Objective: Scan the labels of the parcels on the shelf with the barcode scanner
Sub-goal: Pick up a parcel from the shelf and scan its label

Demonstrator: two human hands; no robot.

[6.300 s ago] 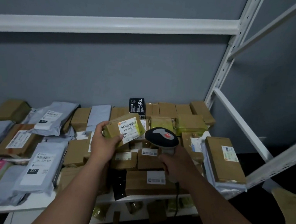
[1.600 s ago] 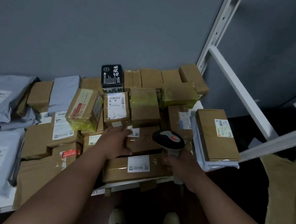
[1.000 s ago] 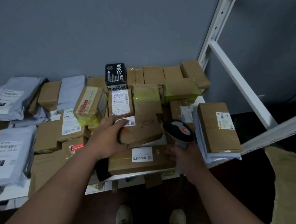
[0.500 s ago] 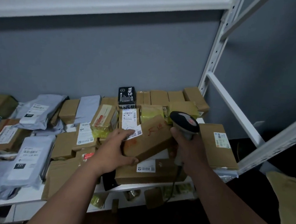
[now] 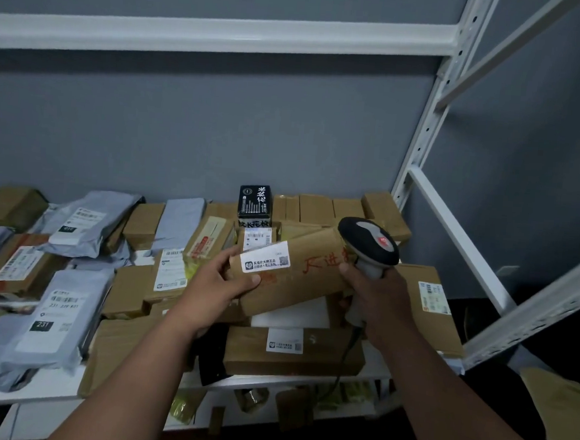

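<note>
My left hand [image 5: 220,282] grips the left end of a brown cardboard parcel [image 5: 306,279], lifted and tilted above the pile. Its white label [image 5: 265,261] faces up, with red writing beside it. My right hand [image 5: 377,296] holds the grey and black barcode scanner [image 5: 369,246] by its handle, head just above the parcel's right end. The scanner's cable hangs down past the shelf edge [image 5: 305,380]. More parcels cover the white shelf.
Grey mailer bags [image 5: 59,310] and brown boxes lie to the left. A black box [image 5: 254,205] stands at the back. A flat brown parcel [image 5: 430,308] lies at the right end. White shelf uprights [image 5: 429,126] and a crossbeam [image 5: 226,35] frame the space.
My left hand took a brown parcel from the pile, lifted it and turned its label up. My right hand brought the scanner up beside the parcel's right end. The camera tilted upward.
</note>
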